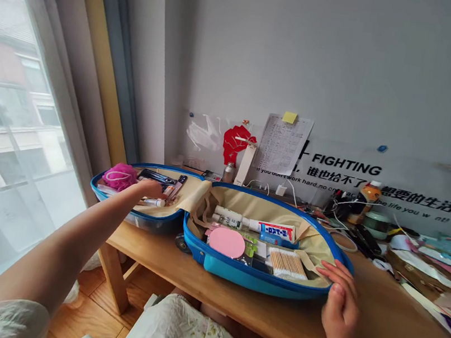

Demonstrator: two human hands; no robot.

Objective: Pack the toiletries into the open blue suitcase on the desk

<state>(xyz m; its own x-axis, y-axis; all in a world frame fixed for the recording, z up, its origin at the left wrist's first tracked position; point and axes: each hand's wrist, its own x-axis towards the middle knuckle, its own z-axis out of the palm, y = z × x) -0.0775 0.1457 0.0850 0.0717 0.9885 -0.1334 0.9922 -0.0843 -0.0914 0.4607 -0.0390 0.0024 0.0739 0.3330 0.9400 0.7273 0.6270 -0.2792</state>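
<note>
An open blue suitcase [267, 289] with a beige lining lies across the wooden table, its two halves side by side. My left hand [151, 189] reaches into the left half, over dark flat packages [159, 176] and beside a small white-capped tube [154, 202]. Its fingers are mostly hidden. A purple bath puff [120, 177] sits left of that hand. My right hand [340, 302] grips the right half's rim, fingers over the edge and thumb outside. Inside this half are a pink oval object [227, 242], a toothpaste box [276, 231], cotton swabs [287, 263] and a whitish tube [227, 215].
The wooden table [387, 334] runs along a grey wall. An orange bottle [371, 197], a green-lidded jar [377, 222], cables and papers crowd its back right. A white charger [280, 189] stands behind the suitcase. Curtains [98, 59] and a window are at left.
</note>
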